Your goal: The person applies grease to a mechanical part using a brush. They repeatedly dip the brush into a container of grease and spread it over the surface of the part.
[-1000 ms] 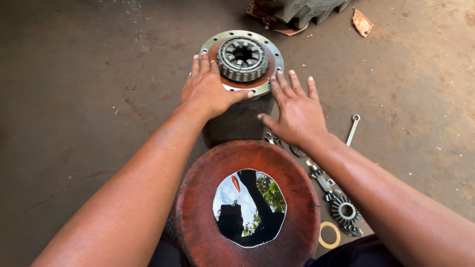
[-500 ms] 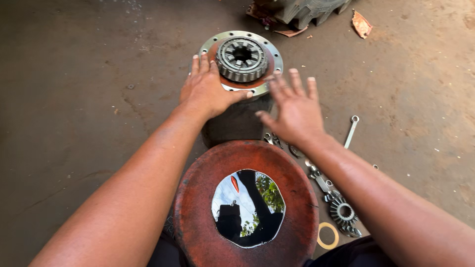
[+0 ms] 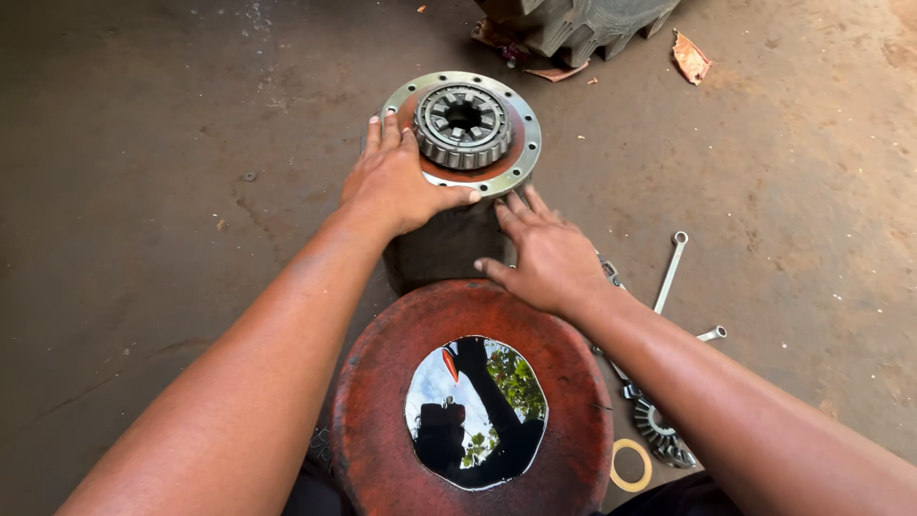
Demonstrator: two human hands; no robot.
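While the grey toothed bearing already sits on the round bolt-holed metal flange, the left hand lies flat on its rim; the right hand, fingers spread, grips nothing beside the dark housing.

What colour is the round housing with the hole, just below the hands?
The round housing is rusty red-brown; the head view shows it well.

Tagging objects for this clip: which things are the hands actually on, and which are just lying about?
In hand:
- left hand flat on the round bolt-hole flange
- toothed gear hub sitting on that flange
- right hand against the dark housing under the flange

Lying about:
- red housing with oil pool
- wrench
- small bevel gear
- yellow ring
- tyre
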